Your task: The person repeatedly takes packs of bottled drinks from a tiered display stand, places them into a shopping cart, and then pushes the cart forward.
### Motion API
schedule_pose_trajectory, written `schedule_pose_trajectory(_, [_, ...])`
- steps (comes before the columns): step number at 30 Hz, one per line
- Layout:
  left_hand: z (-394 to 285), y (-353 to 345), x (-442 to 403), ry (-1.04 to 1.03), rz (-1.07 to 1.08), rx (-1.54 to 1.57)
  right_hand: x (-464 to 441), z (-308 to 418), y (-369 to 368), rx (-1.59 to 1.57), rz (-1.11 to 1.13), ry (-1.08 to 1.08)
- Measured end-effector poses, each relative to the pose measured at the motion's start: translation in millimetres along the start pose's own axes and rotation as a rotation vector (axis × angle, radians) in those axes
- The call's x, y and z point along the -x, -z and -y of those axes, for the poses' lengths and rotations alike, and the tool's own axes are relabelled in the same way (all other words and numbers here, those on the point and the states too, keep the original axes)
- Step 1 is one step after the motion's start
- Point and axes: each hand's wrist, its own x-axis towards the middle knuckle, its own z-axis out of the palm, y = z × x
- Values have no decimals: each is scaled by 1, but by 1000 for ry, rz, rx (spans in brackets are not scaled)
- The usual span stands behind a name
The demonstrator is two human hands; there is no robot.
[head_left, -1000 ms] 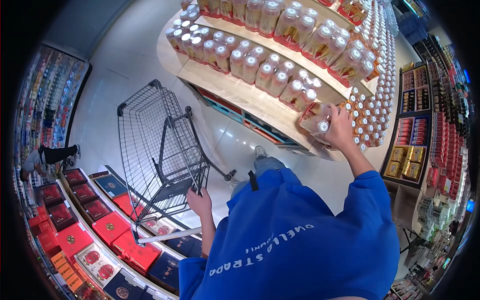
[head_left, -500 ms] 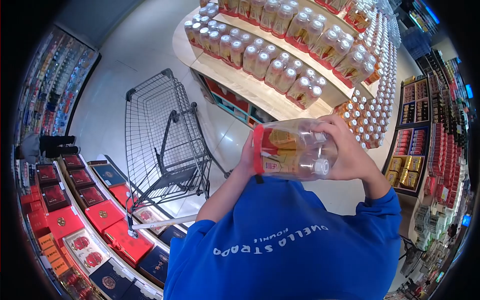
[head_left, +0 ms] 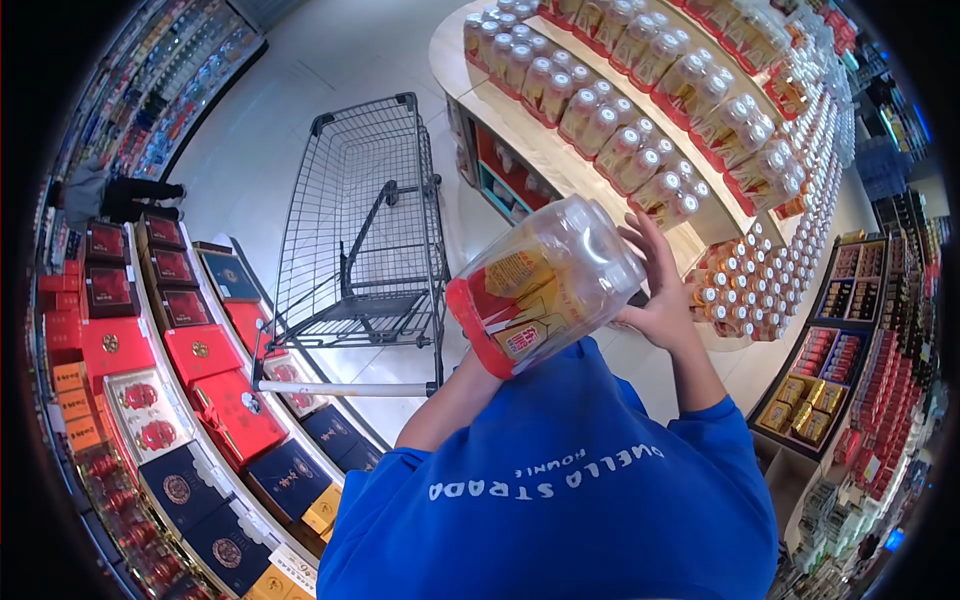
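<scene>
A shrink-wrapped pack of bottled drinks (head_left: 535, 290), clear with a red and yellow printed base, is tilted in front of my chest with its white-capped end toward the upper right. My left hand (head_left: 478, 372) holds it from below at the red end; the fingers are hidden behind the pack. At the capped end, my right hand (head_left: 660, 290) has its fingers and thumb spread apart, very close to the plastic. Whether it still touches the wrap, I cannot tell.
An empty wire shopping cart (head_left: 365, 230) stands ahead to the left. Similar packs (head_left: 620, 135) line a curved wooden display (head_left: 470, 95). Gift boxes (head_left: 235, 410) cover a stand at left. A person (head_left: 120, 195) is at the far left, by shelves. Shelves (head_left: 850, 370) run along the right.
The pack has tilted, its capped end rising and its red end swinging lower left. My right hand has loosened from the caps and opened. My view has turned slightly left.
</scene>
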Motion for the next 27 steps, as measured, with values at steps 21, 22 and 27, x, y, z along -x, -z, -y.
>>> schedule_pose_trajectory(21, [-52, -47, 118, -682, -384, -12, 6, -27, -130, -598, 211, 178])
schedule_pose_trajectory(22, [-66, -51, 122, -409, -374, 43, -1, -7, -138, -455, 234, 300])
schedule_pose_trajectory(27, [-63, 33, 156, -464, -118, 137, -3, 42, -162, -249, 409, 199])
